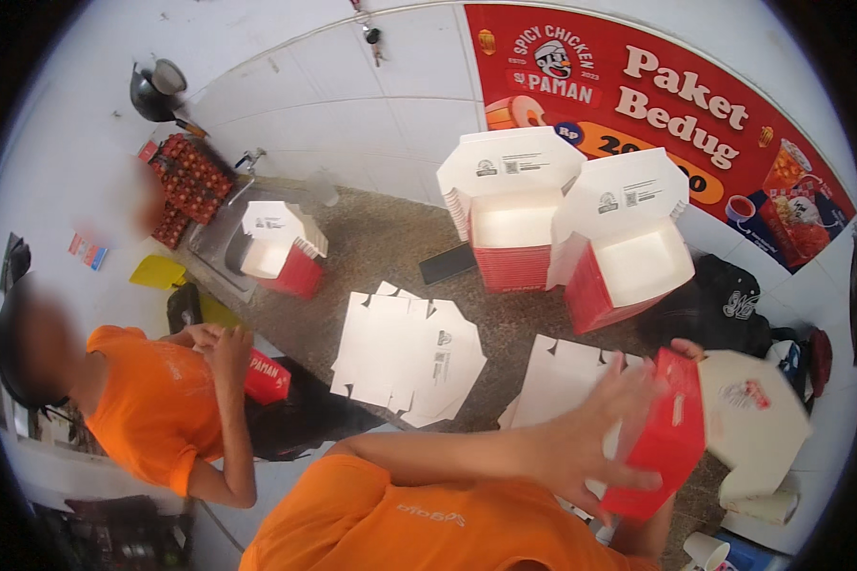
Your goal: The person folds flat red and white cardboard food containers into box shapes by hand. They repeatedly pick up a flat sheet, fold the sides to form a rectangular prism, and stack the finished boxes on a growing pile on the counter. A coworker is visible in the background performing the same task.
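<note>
Speckled counter: carries two stacks of open red-and-white boxes toward its far edge and flat white box blanks at the middle. Red box, near edge, half-folded: left hand spread open against its side; right hand mostly hidden behind it, grip unclear. Black phone beside the stacks. A co-worker's hands hold another red box.
</note>
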